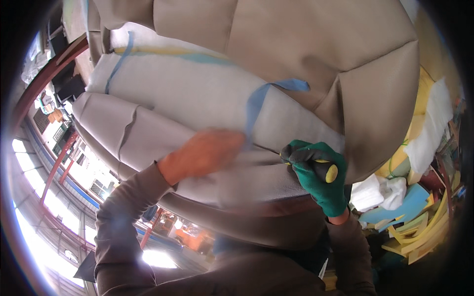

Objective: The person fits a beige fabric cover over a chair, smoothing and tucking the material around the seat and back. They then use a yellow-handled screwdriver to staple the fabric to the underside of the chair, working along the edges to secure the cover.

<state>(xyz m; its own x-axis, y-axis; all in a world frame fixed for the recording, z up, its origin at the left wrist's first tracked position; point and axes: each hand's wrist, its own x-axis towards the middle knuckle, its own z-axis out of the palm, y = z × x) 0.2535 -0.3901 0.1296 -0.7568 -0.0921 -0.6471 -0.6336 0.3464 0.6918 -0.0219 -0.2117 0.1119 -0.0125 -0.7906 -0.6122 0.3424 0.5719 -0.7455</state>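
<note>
My right hand (pixel 316 170), in a green glove with dark fingers, is closed around a screwdriver-like tool with a black and yellow handle (pixel 332 172). A thin dark line runs from that fist toward the left; I cannot tell whether it is the shaft or a gap in the cover. My left hand (pixel 205 153) is smeared by motion over the pale leather-like cover (pixel 158 123), close to the lower end of a blue strap (pixel 254 111). White padding (pixel 197 84) shows between this cover and the brown upholstery (pixel 291 39). Another blue strap (pixel 118 64) crosses the padding farther left.
Yellow and blue foam scraps (pixel 414 217) are piled at the right, beside white wadding (pixel 377 192). A red metal beam (pixel 47 79) rises at the left, with shelving and stored goods beyond. The bulky upholstered piece fills the middle.
</note>
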